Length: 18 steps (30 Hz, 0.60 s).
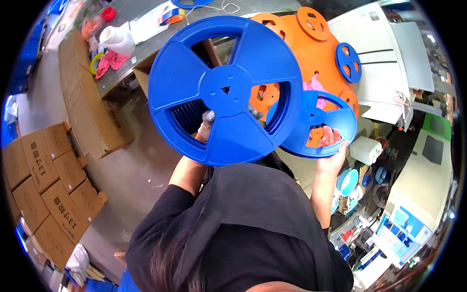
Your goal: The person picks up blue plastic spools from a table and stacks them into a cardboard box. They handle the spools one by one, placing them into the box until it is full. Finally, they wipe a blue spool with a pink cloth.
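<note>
A large blue plastic reel (238, 129) with a small centre hole and three cut-out windows fills the middle of the view, close to me. Through its lower left window, stacked rims show behind it. My left hand (206, 127) is closed on this stack, thumb over the window's edge, with grey covering on the fingertips. Further right, my right hand (332, 151) grips a second blue reel (344, 119) by its rim, fingers showing through a window. That reel is partly behind the large one and in front of an orange round fixture (301, 53).
Orange discs (313, 23) and a small blue disc (348, 62) sit around the fixture. Behind is a grey workbench (151, 48) with a white bottle (116, 40) and pink cloth (113, 63). Cardboard boxes (48, 185) are stacked left; a white cabinet (369, 48) stands right.
</note>
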Available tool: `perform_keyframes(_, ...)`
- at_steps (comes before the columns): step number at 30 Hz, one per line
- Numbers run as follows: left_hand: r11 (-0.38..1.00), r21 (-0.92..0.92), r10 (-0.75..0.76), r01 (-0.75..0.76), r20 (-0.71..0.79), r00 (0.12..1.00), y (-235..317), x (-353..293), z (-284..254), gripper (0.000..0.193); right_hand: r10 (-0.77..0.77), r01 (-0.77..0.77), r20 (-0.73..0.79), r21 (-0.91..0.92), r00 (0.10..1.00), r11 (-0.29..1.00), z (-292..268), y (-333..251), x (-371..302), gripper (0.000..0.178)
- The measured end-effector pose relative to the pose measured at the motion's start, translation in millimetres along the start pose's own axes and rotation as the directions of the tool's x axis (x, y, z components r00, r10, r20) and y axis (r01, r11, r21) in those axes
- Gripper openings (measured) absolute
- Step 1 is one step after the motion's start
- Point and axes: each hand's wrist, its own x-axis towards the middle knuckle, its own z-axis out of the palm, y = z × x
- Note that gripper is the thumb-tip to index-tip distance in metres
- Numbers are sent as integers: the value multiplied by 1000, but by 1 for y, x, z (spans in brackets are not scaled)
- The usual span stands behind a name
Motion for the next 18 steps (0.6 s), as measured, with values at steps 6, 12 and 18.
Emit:
perform_keyframes(6, 999, -12, 32, -32, -6, 999, 5, -11, 5, 54, 53, -79, 157, 162, 986, 984, -24, 2, 2, 54)
perform_keyframes(12, 998, 49, 46, -44, -54, 997, 11, -11, 7, 54, -95, 7, 362, 238, 927, 971, -27, -9, -9, 49)
perform_keyframes(18, 977, 182, 130, -114, -75, 989, 35, -15, 5, 53, -196, 117, 456, 196, 868, 974, -5, -37, -19, 38)
